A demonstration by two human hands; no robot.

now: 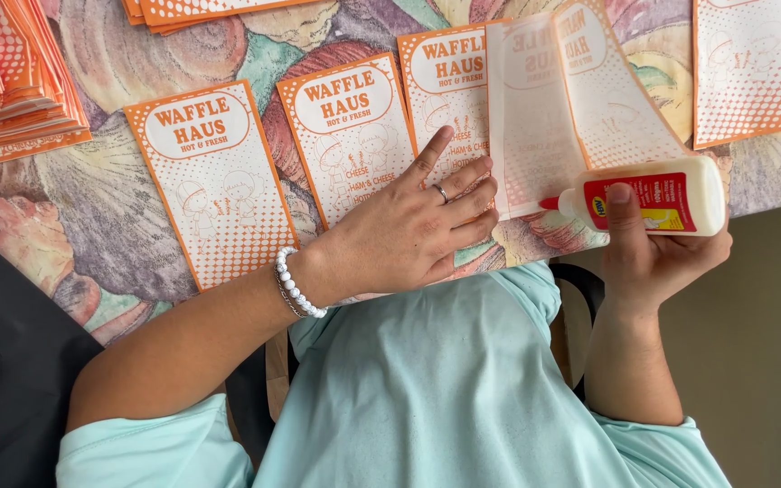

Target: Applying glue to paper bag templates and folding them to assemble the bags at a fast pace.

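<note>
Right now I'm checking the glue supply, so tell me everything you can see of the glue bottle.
The glue bottle is white, soft-looking plastic with a red and yellow label and a small red nozzle tip. It lies on its side, nozzle pointing left at the edge of a folded orange-and-white paper sheet. The right hand wraps it from below, thumb across the label. How much glue is left cannot be seen.

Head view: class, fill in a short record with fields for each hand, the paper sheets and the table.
left hand: flat on a printed sheet, fingers spread, ring and bead bracelet
right hand: gripping a white glue bottle, red nozzle at the folded sheet
sheets: orange-and-white, in a row
table: floral cloth
stack: upper left corner
</note>
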